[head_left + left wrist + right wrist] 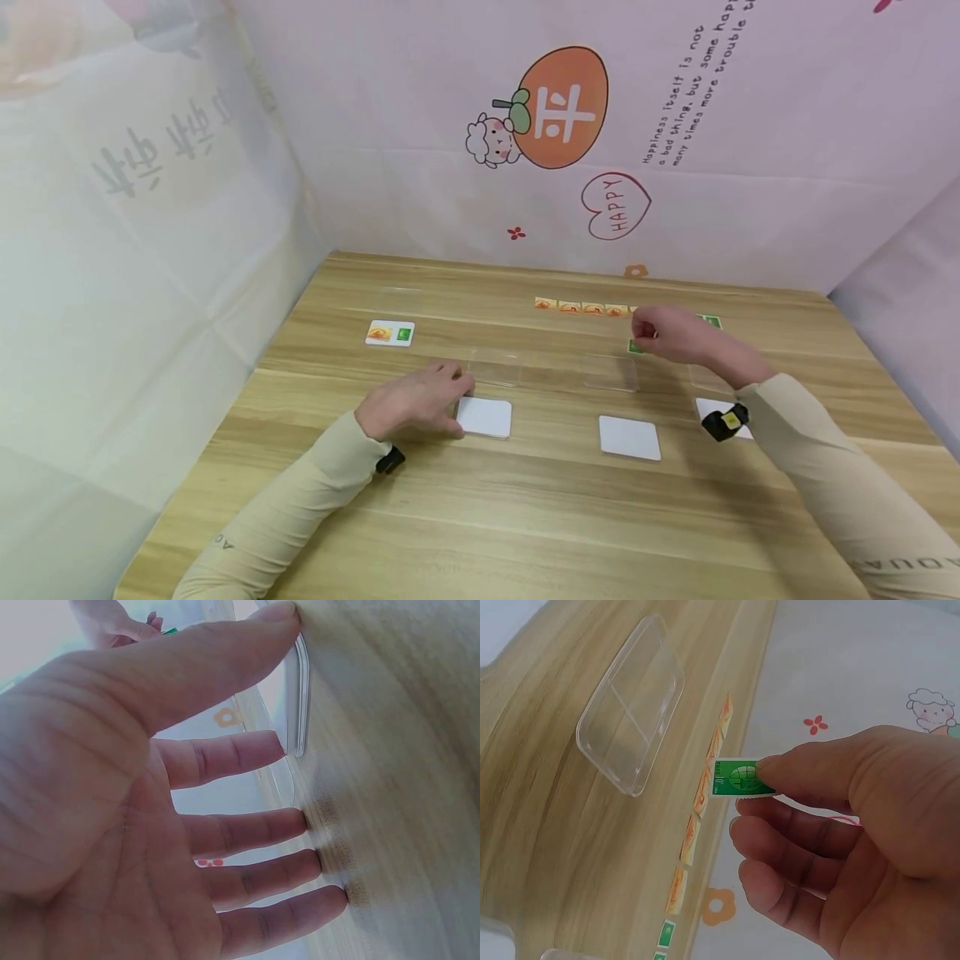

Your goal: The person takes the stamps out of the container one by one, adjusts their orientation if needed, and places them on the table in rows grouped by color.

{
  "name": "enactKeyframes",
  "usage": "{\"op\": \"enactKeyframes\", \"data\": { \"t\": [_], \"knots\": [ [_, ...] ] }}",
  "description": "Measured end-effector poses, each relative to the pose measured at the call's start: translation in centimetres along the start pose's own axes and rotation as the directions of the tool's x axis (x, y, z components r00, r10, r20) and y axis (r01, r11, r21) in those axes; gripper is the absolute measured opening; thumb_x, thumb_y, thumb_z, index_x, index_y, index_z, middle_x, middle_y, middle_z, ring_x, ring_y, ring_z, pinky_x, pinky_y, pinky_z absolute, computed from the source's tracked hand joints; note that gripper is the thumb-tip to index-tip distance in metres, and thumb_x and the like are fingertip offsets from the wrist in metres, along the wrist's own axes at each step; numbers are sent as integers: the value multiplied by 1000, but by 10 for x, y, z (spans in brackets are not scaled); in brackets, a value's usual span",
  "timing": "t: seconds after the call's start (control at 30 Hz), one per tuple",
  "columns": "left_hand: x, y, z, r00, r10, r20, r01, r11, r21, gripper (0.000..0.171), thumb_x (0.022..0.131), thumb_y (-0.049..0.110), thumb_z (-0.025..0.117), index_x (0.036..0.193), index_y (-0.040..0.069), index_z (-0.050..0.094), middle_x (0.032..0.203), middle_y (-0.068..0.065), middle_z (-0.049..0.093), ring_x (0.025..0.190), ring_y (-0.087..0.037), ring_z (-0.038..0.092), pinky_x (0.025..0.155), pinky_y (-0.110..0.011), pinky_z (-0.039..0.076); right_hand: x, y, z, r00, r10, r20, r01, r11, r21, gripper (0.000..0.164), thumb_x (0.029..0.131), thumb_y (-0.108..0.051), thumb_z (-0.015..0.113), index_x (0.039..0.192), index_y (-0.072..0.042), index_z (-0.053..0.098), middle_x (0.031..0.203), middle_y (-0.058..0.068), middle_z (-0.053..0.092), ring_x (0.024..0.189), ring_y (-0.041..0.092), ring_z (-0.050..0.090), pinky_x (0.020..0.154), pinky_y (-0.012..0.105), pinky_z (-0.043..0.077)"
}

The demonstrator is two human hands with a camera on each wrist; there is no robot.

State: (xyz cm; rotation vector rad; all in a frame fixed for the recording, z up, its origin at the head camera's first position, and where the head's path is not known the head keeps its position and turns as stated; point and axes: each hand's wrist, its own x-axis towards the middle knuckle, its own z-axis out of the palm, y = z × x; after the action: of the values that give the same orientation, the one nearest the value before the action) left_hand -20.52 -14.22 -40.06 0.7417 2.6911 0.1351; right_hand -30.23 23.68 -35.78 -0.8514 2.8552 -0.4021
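In the right wrist view a small green stamp (pixel 739 778) with a globe print is pinched between the thumb and fingers of my right hand (pixel 840 832). That hand (pixel 671 333) is above the table, beside a row of orange stamps (pixel 592 308). My left hand (pixel 416 402) rests at the left edge of a stack of white cards (pixel 486 417). Its thumb and forefinger touch the stack's edge, and the other fingers, nearly straight, rest on the tabletop in the left wrist view. A white card bearing one orange and one green stamp (pixel 390 333) lies at the left.
Several clear plastic cases (pixel 495 368) lie across the wooden table (pixel 465 508). More white cards (pixel 630 437) sit front right, one partly hidden by the right wrist camera. Green stamps (pixel 711 321) lie behind the right hand. A printed cloth (pixel 420 192) stands at the back.
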Motion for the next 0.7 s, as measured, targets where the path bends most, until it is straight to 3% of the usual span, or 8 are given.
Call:
{"op": "enactKeyframes", "data": {
  "t": [0.7],
  "knots": [
    [0,0,0,1000,0,-2,0,1000,6,55,84,46,75,127,19,54,135,-8,49,118,-22,50,99,-39,45,-3,30,-5,1000,18,7,-18,1000,22,14,87,-6,68,79,-6,57,68,0,51,64,14,44,58,29,37]
  ]
}}
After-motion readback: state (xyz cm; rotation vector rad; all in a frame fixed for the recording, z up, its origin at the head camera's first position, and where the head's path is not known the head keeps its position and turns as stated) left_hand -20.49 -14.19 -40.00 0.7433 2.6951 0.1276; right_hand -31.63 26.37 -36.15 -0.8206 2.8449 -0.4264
